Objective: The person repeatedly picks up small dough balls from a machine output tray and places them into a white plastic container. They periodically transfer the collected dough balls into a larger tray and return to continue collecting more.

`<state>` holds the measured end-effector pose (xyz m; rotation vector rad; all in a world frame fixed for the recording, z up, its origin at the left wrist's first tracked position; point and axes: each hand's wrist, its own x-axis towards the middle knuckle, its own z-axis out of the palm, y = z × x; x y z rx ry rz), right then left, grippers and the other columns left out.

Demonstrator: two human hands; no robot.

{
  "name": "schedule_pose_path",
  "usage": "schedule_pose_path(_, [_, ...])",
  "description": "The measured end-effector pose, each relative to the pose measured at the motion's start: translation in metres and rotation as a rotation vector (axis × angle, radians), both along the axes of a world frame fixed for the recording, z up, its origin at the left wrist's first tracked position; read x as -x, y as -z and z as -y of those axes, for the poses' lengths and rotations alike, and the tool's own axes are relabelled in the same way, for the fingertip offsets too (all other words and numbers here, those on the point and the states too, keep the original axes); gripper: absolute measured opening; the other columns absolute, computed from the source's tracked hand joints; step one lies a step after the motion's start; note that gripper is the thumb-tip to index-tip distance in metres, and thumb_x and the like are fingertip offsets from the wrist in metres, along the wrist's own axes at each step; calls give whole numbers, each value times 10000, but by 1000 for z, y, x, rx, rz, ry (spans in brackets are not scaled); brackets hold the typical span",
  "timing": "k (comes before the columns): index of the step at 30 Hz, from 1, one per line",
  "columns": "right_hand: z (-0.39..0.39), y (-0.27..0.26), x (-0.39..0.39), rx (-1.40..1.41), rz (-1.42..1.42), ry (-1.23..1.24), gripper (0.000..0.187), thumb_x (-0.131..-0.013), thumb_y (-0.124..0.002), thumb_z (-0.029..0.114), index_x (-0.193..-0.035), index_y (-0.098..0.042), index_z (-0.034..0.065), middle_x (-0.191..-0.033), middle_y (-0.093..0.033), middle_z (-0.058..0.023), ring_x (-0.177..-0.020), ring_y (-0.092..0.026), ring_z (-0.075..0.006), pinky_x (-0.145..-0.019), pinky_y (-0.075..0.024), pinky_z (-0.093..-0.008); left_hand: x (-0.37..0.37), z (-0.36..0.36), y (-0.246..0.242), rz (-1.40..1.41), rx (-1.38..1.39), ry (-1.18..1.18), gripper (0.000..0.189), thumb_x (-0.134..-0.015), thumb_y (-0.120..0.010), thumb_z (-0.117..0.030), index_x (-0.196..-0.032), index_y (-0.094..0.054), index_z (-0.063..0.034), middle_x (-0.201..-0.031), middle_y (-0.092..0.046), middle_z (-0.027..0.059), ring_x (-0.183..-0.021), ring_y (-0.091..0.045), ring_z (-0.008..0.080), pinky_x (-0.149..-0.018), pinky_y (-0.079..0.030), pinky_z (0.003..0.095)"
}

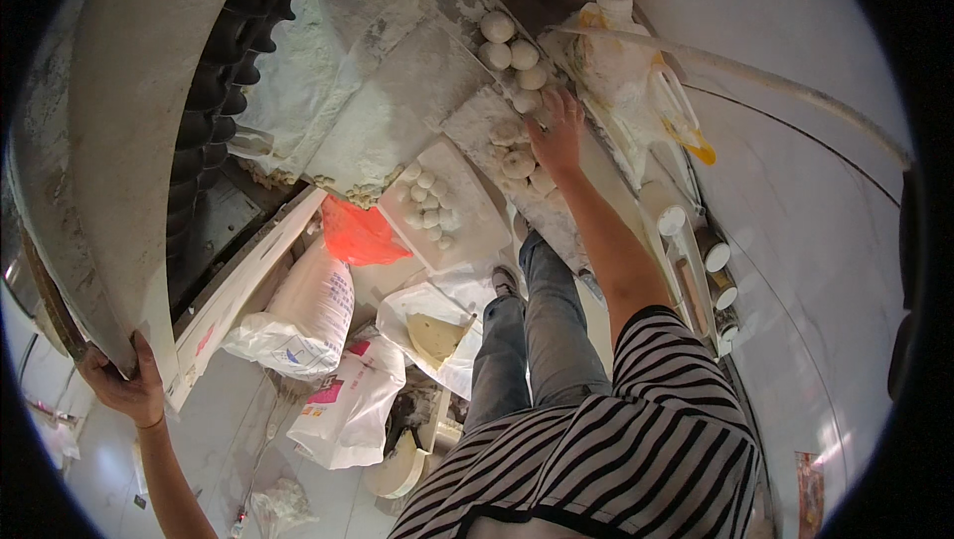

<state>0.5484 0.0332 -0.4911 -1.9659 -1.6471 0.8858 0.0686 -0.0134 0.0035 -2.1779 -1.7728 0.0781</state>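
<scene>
At the far left, my left hand grips the lower edge of a large pale panel, thumb on one side and fingers on the other. My right hand reaches over a floured work surface, its thumb spread from the fingers. Pale dough balls lie just beyond its fingertips, and flattened dough rounds sit beside the thumb and wrist. Whatever is under the right palm is hidden. Smaller dough pieces rest on a white tray to the left.
Black scalloped machine parts border a floury metal surface. A floured jug and several cylindrical containers line the right wall. Filled sacks, a red plastic bag and a scoop-like piece stand low at left.
</scene>
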Motion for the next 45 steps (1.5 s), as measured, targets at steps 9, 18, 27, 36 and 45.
schedule_pose_path(9, [-38,25,3,195,189,-235,518,-809,-673,243,-1301,-512,236,-1429,-288,-213,-1313,-263,-450,-1058,-310,-540,7,6,-1,29,35,-56,382,-836,-723,-214,-1035,-471,-8,-969,-501,145,-909,-518,336,-811,-422,436])
schedule_pose_path(18, [-56,55,14,165,654,-537,457,-779,-654,376,-1195,-622,189,-1349,-457,-191,-1264,-353,-399,-1049,-302,-515,-4,0,-2,43,57,-81,381,-818,-740,-221,-993,-465,-23,-905,-467,104,-825,-494,267,-717,-414,365])
schedule_pose_path(27, [-37,-29,-18,114,38,-206,308,-704,-707,210,-997,-706,116,-1152,-609,-104,-1021,-541,-285,-920,-431,-421,3,0,-3,28,52,-45,398,-804,-757,-234,-971,-460,-29,-954,-492,124,-871,-522,284,-725,-428,357])
schedule_pose_path(36, [48,-74,-27,381,-303,-86,427,-788,-721,275,-1181,-636,133,-1359,-473,-144,-1288,-417,-356,-1029,-386,-443,-1,-3,-1,41,23,-12,387,-805,-751,-220,-950,-450,-25,-929,-487,137,-899,-524,316,-738,-431,387])
schedule_pose_path(45, [11,15,1,388,-12,382,748,-768,-716,455,-1397,-448,150,-1362,-472,-197,-1334,-359,-376,-1045,-361,-490,-3,-1,-1,32,32,-62,377,-796,-754,-182,-939,-441,-27,-971,-491,137,-904,-520,307,-767,-424,396])
